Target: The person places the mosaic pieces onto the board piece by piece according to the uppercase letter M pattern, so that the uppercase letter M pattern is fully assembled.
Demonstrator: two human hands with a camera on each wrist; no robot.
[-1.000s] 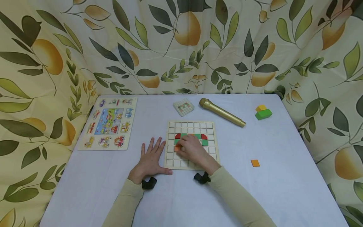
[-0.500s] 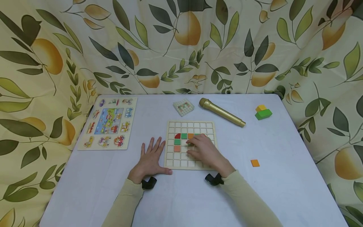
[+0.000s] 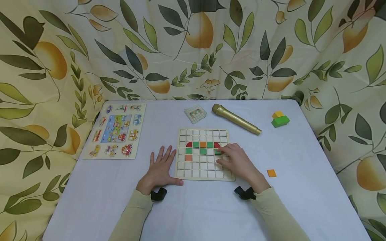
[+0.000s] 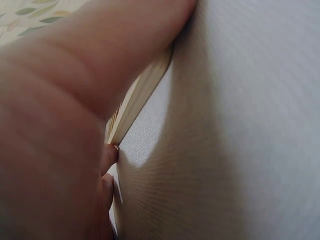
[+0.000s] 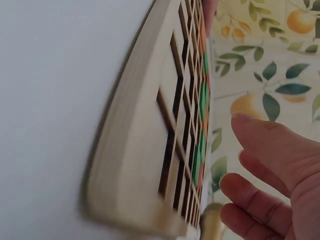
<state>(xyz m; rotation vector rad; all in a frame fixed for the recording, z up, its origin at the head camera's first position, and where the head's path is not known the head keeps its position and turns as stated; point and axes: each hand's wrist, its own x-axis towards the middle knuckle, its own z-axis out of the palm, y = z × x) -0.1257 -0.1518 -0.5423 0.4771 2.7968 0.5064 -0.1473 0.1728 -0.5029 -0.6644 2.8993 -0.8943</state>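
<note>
A wooden grid board point(image 3: 196, 173) lies in the middle of the table, with red, green and orange tiles set in some of its cells. Beside its left edge my left hand point(image 3: 158, 171) rests flat, fingers spread; in the left wrist view the thumb point(image 4: 135, 40) is by the board's side. Over the board's right part hovers my right hand point(image 3: 239, 164), its fingers loosely bent. The right wrist view shows nothing between that thumb point(image 5: 265, 140) and the fingers. An orange tile point(image 3: 188, 157) sits in the left part of the grid, below a green tile point(image 3: 188, 151).
A loose orange square tile point(image 3: 271, 173) lies right of the board. Farther back are a green block point(image 3: 280, 121) with a yellow block point(image 3: 277, 114), a gold microphone point(image 3: 236, 119) and a small pattern card point(image 3: 195, 114). A vehicle picture puzzle board point(image 3: 114, 132) lies at the left.
My right hand has moved rightward from the orange tile, which is now uncovered in the grid. More of the tiles show. The left hand stays put.
</note>
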